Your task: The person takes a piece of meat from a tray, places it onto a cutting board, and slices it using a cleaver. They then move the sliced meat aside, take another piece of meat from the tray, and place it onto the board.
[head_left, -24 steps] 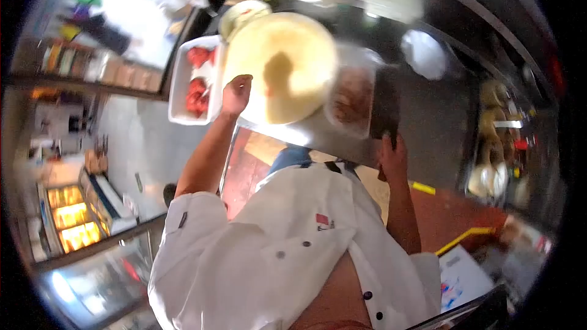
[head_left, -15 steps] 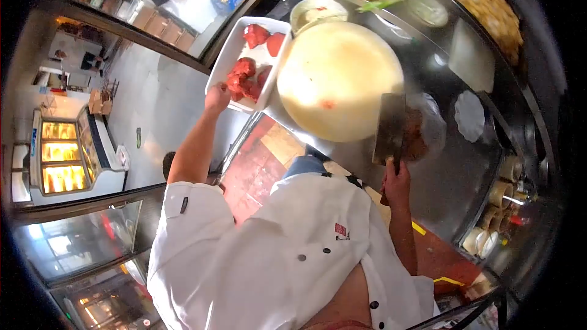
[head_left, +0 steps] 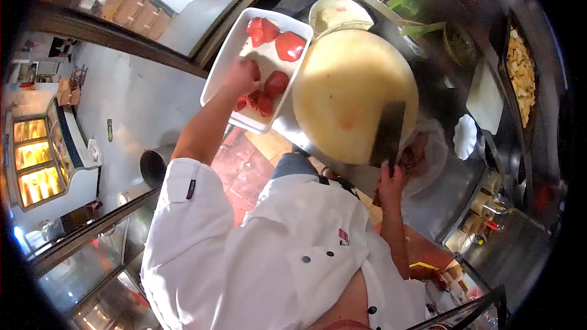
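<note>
Left hand (head_left: 241,77) has moved inside the tray's (head_left: 266,58) left edge, grip unclear; right hand (head_left: 391,184) grasps cleaver (head_left: 390,131), best held still.

One head-worn view looks forward and down, close above the white jacket (head_left: 269,241)

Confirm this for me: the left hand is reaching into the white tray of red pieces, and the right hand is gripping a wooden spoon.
Not a wooden spoon: the head view shows the right hand gripping a cleaver with a broad, dark blade. The left hand is indeed reaching into the white tray of red pieces.
</note>
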`<move>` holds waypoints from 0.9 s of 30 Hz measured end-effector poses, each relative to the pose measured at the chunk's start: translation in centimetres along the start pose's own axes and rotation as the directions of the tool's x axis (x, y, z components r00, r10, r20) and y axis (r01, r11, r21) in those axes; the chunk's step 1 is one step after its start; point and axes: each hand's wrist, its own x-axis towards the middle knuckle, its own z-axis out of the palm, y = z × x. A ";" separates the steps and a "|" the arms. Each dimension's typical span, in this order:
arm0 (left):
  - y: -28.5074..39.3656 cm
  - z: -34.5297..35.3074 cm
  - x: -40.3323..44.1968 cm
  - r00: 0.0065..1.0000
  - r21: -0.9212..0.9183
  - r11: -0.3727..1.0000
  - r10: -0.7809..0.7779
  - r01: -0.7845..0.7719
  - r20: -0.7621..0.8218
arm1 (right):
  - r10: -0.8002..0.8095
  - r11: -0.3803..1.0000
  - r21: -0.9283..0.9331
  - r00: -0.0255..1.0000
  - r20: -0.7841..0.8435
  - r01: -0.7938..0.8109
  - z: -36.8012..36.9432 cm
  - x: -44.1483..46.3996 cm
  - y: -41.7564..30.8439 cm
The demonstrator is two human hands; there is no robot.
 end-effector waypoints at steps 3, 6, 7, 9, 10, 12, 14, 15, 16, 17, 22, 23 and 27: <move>1.2 0.6 0.0 1.000 0.065 0.998 0.002 -0.003 0.022 | 0.043 0.999 0.004 0.997 -0.067 -0.043 0.4 1.9 5.6; 1.5 -0.1 0.1 0.998 0.027 0.998 -0.057 0.057 -0.001 | 0.141 0.988 0.069 0.988 -0.064 -0.137 1.0 1.9 5.1; 1.5 -0.2 0.5 0.999 0.031 0.998 -0.048 0.049 -0.006 | 0.163 0.983 0.091 0.986 -0.041 -0.158 1.0 2.0 5.1; 0.4 0.4 1.3 0.999 0.052 0.997 0.051 -0.051 0.001 | 0.067 0.996 0.056 0.998 -0.014 -0.066 1.2 3.0 7.5; -0.4 1.3 1.8 0.996 0.095 0.992 0.085 -0.082 -0.034 | 0.007 1.000 0.028 1.000 -0.005 -0.007 1.4 3.2 7.6; -1.5 3.5 3.4 0.994 0.117 0.989 0.101 -0.096 -0.044 | 0.032 0.999 0.040 0.999 0.020 -0.033 1.7 2.3 5.5; -1.2 4.2 3.8 0.992 0.160 0.980 0.122 -0.116 -0.031 | 0.125 0.989 0.078 0.992 0.032 -0.127 1.8 1.7 4.5; -0.8 4.4 3.9 0.993 0.181 0.977 0.120 -0.116 -0.014 | 0.090 0.996 0.025 0.996 0.019 -0.091 1.8 1.9 4.8; -0.4 5.2 4.4 0.993 0.257 0.965 0.082 -0.058 -0.084 | 0.072 0.997 -0.004 0.997 0.013 -0.072 1.9 2.1 5.4; -0.4 5.4 4.8 0.992 0.269 0.963 0.058 -0.026 -0.112 | 0.054 0.998 -0.032 0.999 0.007 -0.054 1.9 2.4 5.9; -0.5 0.3 1.8 0.969 -0.248 0.969 -0.076 0.016 -0.235 | 0.167 0.969 -0.191 0.985 0.036 -0.157 1.2 3.9 10.3; -2.3 1.9 3.2 0.970 -0.247 0.969 -0.072 0.013 -0.233 | 0.174 0.966 -0.198 0.984 0.024 -0.166 1.2 3.9 10.6; -5.3 2.9 4.3 0.995 -0.947 -0.313 -0.080 -0.079 -0.057 | 0.080 0.994 -0.080 0.996 0.033 -0.077 2.3 4.2 11.4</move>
